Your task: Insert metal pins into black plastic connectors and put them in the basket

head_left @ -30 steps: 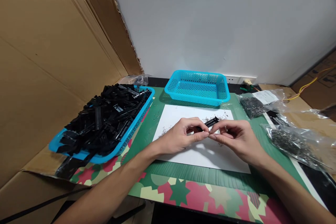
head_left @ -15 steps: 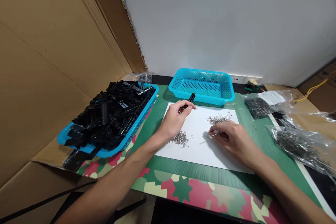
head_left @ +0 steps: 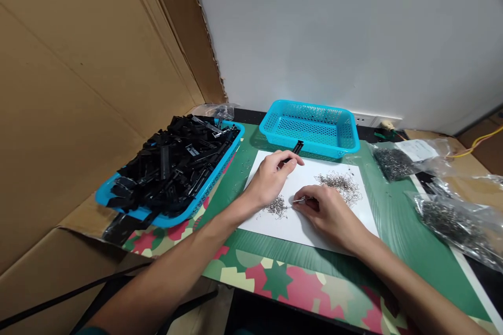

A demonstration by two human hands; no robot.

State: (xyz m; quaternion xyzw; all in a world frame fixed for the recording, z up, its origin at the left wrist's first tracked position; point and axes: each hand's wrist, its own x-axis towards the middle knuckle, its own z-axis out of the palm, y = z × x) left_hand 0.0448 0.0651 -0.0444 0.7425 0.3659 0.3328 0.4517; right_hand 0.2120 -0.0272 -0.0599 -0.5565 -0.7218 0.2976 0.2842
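Observation:
My left hand [head_left: 271,177] is closed around a narrow black plastic part [head_left: 299,146], whose far end sticks out past the fingers toward the back. Its near end is hidden in the palm. In my right hand [head_left: 328,213] is a thin metal tool that looks like tweezers [head_left: 299,200], its tip pointing left. That tip is beside a small heap of bent metal springs [head_left: 277,207] on a white sheet [head_left: 298,234]. Farther right on the sheet, beyond my right hand, spreads a larger heap of similar wire springs [head_left: 342,184].
On the left, a blue basket [head_left: 236,142] is heaped with black plastic parts [head_left: 165,165]. Another blue basket [head_left: 310,143] stands behind the sheet against the wall. Clear bags of small metal pieces [head_left: 393,162] lie at right. Cardboard [head_left: 98,47] walls off the left side.
My right hand has moved left with the tweezers, from near the right heap to the left heap. My left hand still grips the black plastic part. The view has shifted slightly.

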